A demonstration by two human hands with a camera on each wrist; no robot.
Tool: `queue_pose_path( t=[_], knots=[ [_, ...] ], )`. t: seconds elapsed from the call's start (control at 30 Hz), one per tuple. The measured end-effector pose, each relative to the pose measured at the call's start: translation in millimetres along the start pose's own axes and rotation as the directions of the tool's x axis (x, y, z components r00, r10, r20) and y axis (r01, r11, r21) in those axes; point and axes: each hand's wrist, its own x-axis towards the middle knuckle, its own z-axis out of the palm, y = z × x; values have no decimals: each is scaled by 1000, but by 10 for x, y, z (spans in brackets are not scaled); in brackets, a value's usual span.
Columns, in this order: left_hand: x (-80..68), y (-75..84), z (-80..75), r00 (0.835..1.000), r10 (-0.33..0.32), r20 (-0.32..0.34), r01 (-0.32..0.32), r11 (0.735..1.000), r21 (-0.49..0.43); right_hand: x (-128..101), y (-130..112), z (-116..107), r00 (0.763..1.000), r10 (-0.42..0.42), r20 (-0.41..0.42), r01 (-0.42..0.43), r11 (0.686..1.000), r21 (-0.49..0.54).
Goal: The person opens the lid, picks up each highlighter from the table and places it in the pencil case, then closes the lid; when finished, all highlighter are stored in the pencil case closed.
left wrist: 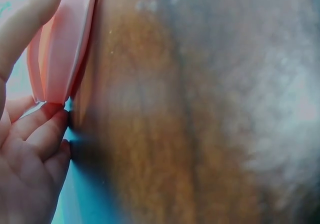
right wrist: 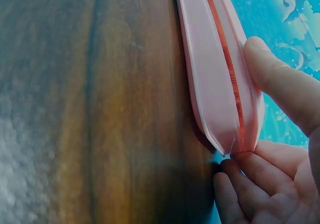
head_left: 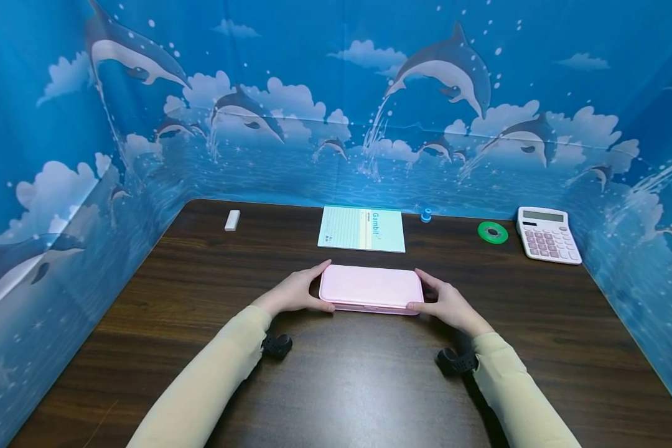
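Observation:
A pink, flat rectangular case [head_left: 371, 287] lies on the dark wooden table, long side toward me. My left hand [head_left: 299, 290] grips its left end, thumb at the front and fingers round the far side. At the opposite end my right hand [head_left: 447, 303] holds it the same way. In the left wrist view, the fingertips touch the end of the pink case [left wrist: 65, 44]. From the right wrist, a narrow gap with an orange strip runs along the side of the case [right wrist: 210, 79]; what is inside cannot be made out.
Behind the case lies a pale green notebook [head_left: 361, 229]. A white eraser-like block [head_left: 232, 220] is at the back left. Toward the back right are a small blue object [head_left: 426, 215], a green ring-shaped roll [head_left: 492, 233] and a calculator [head_left: 549, 235]. A dolphin-print curtain [head_left: 336, 155] surrounds the table.

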Motion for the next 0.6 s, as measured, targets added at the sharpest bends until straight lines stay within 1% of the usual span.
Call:
queue_pose_path(
  t=[0.13,0.27,0.6],
  knots=[
    [-3,-4,-27,1000,1,22,-1,1000,-26,0,3,-1,1000,-1,1,1,1000,-1],
    [-2,-14,-44,999,-16,39,18,999,-45,2,-1,2,1000,-1,2,1,1000,-10],
    [15,-16,-32,999,-32,21,33,998,-55,1,8,2,1000,-3,-1,3,1000,-22]
  ],
)
